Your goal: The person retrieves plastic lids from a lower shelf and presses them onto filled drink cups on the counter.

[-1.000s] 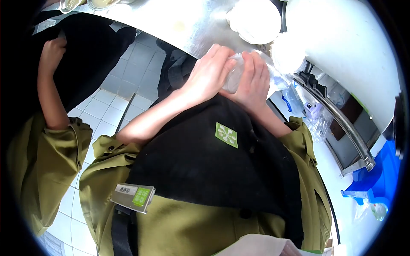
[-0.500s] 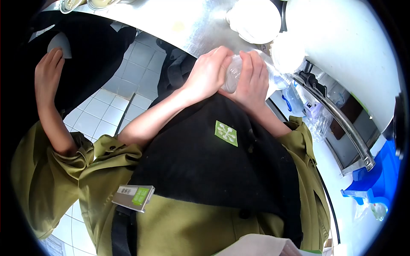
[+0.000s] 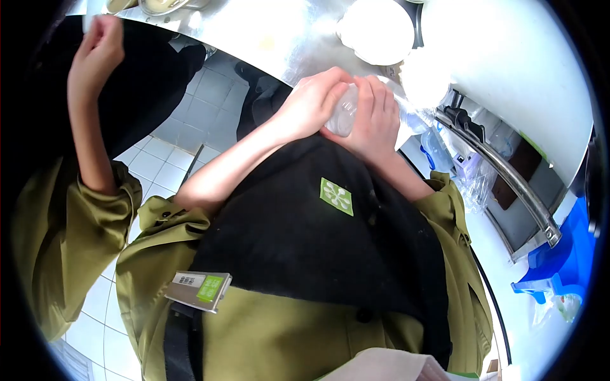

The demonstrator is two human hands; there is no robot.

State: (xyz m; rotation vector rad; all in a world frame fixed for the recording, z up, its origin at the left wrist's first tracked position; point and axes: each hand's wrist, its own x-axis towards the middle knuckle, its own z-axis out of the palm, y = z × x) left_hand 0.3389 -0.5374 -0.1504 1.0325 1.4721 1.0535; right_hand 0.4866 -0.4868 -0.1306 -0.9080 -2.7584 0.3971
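A clear plastic container (image 3: 344, 114), with the look of a cup, sits between my two hands just off the near edge of the steel counter, in front of the black apron. My left hand (image 3: 312, 105) wraps its left side with bent fingers. On the opposite side, my right hand (image 3: 373, 117) curls over it, fingertips close to those of the left. The fingers cover much of the container, so its rim and full shape are hidden.
White round containers (image 3: 376, 32) stand on the steel counter (image 3: 254, 38). To the left, a co-worker's hand (image 3: 101, 44) is raised by the counter edge. A metal bar (image 3: 508, 174) and a blue bin (image 3: 562, 260) are at the right.
The co-worker's hand has risen toward the counter with a pale item. My hands stay around the clear container, with only a slight shift of the fingers.
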